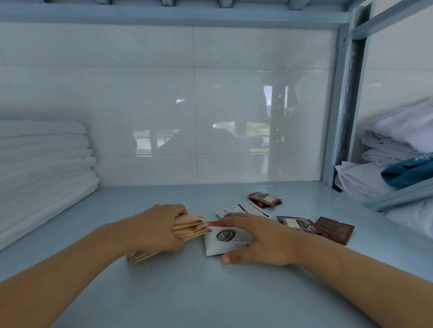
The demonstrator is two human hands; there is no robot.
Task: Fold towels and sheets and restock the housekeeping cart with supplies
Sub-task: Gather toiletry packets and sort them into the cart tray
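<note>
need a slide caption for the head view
Left hand grips tan packets; right hand rests on white sachet.

Place: hotel linen storeroom
Shelving: blue metal shelf (219, 291) against white tiled wall (180, 102)
Left: stacked white towels (31, 171)
Right: folded sheets (407, 130)
Centre: drink sachets (264, 199)

Left hand (161, 228): grips a bundle of tan paper packets (189, 227), which rests on the pale blue shelf (193, 293).
Right hand (256, 240): at 3 o'clock of the bundle, fingers spread flat on a white coffee sachet (222, 240).
Dark red tea sachets (264, 199): at 1 o'clock of the right hand; more lie at 3 o'clock, touching a brown sachet (335, 229).
Folded white towels (32, 176): stacked at 9 o'clock.
White linens (408, 135): heaped at 3 o'clock on the neighbouring shelf, with a teal cloth (415, 170).
</note>
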